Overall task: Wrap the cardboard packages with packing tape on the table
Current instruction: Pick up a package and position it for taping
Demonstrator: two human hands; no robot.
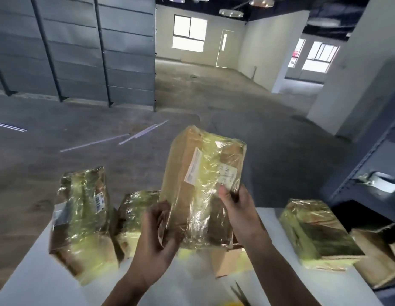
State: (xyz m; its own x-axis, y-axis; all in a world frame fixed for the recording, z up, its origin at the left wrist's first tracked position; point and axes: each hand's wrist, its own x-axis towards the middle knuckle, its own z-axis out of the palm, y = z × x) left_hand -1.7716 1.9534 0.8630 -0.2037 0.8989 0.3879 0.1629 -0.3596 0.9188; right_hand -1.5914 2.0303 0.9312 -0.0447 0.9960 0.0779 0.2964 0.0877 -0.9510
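Note:
I hold a cardboard package (201, 180) upright above the white table (33, 283); it is covered in shiny yellowish tape and bears white labels. My left hand (157, 237) grips its lower left corner. My right hand (238, 208) grips its right side, thumb on the front near a label. Other tape-wrapped packages lie on the table: one at the left (81, 219), one behind my left hand (134, 210), one at the right (318, 233). A plain cardboard box (229, 261) lies under the held package.
Scissors (240, 294) lie near the table's front edge beside something yellow (229, 304). Bare cardboard boxes (377, 257) sit at the far right. A dark shelf unit (368, 164) stands to the right. Beyond the table is concrete floor and grey racking (77, 51).

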